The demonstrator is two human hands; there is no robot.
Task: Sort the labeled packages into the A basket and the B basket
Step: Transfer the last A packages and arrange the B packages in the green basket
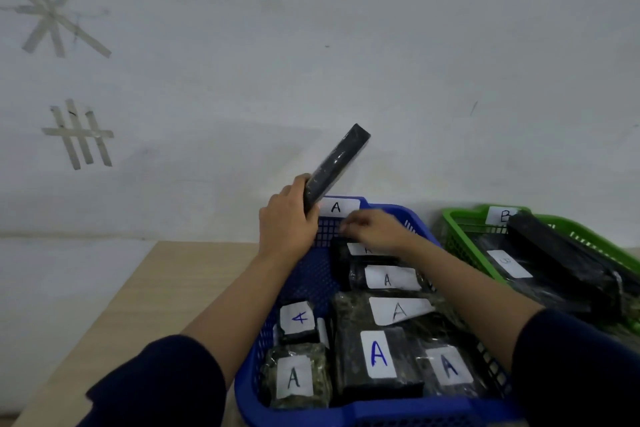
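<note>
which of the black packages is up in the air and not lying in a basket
The long black package gripped in the left hand, raised tilted above the blue basket. Its label isn't visible; all the others lie inside the baskets.

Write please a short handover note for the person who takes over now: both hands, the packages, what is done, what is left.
Left hand: grips a long black package, raised above the blue A basket; its label is not visible.
Right hand: reaches into the far end of the A basket, over an A package; grip unclear.
Done: several A-labeled packages lie in the A basket; black packages lie in the green B basket.
Left: read the held package's label and place it.
</note>
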